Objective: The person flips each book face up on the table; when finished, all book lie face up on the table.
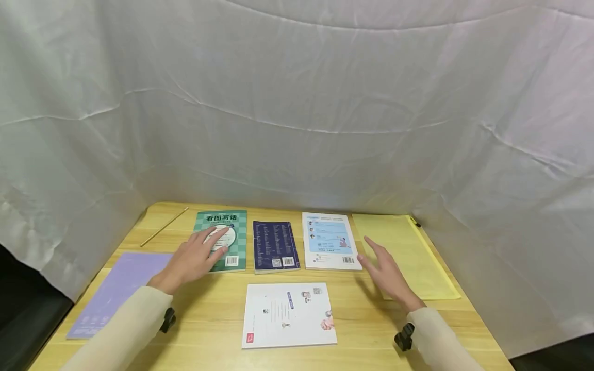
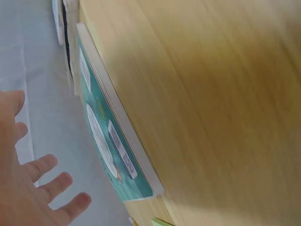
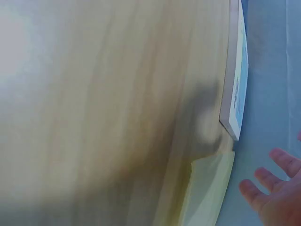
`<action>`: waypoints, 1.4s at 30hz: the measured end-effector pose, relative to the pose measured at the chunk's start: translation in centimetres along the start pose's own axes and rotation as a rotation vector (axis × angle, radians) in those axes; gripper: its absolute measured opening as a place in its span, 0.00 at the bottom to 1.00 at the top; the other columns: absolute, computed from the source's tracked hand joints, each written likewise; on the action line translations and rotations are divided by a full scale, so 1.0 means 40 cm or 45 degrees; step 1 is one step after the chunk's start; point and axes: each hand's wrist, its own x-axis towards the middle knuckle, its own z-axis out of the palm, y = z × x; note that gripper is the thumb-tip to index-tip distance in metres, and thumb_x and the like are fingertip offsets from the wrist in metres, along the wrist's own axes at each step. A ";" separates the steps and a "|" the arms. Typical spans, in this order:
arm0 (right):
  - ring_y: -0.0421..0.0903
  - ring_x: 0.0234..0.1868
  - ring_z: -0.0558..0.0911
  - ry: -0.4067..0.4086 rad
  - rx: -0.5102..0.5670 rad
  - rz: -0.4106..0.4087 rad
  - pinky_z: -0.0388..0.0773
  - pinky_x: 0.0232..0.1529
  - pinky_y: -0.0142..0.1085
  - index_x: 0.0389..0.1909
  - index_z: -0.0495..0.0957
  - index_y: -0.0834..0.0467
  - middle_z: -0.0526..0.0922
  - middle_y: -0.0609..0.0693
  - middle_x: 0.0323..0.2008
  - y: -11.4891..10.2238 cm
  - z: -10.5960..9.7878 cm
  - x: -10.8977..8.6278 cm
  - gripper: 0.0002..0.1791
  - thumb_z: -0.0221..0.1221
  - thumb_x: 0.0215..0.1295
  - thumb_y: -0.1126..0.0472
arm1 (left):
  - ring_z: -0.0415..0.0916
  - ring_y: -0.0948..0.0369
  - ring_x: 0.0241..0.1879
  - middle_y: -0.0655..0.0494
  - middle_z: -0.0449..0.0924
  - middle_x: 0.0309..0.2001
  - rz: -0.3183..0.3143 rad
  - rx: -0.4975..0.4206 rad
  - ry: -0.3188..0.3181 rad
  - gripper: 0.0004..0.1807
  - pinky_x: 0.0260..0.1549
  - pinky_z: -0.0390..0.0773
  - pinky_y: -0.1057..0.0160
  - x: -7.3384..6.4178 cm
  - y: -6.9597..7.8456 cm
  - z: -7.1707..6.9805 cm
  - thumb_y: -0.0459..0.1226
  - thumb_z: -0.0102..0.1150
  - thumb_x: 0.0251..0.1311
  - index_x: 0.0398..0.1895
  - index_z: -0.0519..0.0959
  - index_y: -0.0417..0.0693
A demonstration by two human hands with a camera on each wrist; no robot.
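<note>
My left hand (image 1: 194,256), its fingers spread, hovers over a green book (image 1: 238,234) at the back left. In the left wrist view, a gap shows between those fingers (image 2: 54,186) and the book. A white book with a light-blue panel (image 1: 330,241) lies to the right, past a dark blue book (image 1: 275,245). My right hand (image 1: 387,270) is raised near that white book's lower right corner, partly over a yellow zip pouch (image 1: 417,268). Its fingers are loosely extended and hold nothing. In the right wrist view it stays apart from book and pouch.
A white booklet (image 1: 289,315) lies in the front middle of the wooden table (image 1: 204,335). To the left are a purple folder (image 1: 120,288), partly behind my left sleeve, and a thin gold-coloured stick (image 1: 164,226). Pale cloth (image 1: 297,103) hangs behind and at both sides.
</note>
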 end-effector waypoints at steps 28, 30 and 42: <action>0.48 0.52 0.87 -0.118 0.304 0.057 0.88 0.49 0.33 0.80 0.69 0.55 0.84 0.60 0.66 -0.079 0.101 -0.080 0.33 0.66 0.79 0.57 | 0.85 0.52 0.56 0.49 0.86 0.64 0.041 -0.387 -0.213 0.28 0.57 0.89 0.46 -0.088 0.088 0.046 0.41 0.66 0.76 0.76 0.76 0.50; 0.47 0.51 0.88 -0.136 0.316 0.075 0.88 0.47 0.31 0.79 0.71 0.56 0.85 0.58 0.63 -0.081 0.107 -0.083 0.31 0.66 0.79 0.59 | 0.85 0.54 0.55 0.52 0.88 0.60 0.036 -0.396 -0.220 0.27 0.56 0.89 0.47 -0.095 0.095 0.051 0.41 0.66 0.76 0.76 0.77 0.50; 0.42 0.49 0.88 -0.144 0.241 0.151 0.86 0.53 0.33 0.71 0.79 0.53 0.93 0.48 0.52 -0.094 0.127 -0.094 0.25 0.68 0.77 0.55 | 0.85 0.50 0.59 0.55 0.91 0.56 0.189 -0.366 -0.128 0.26 0.63 0.85 0.38 -0.133 0.092 0.093 0.43 0.67 0.75 0.73 0.79 0.53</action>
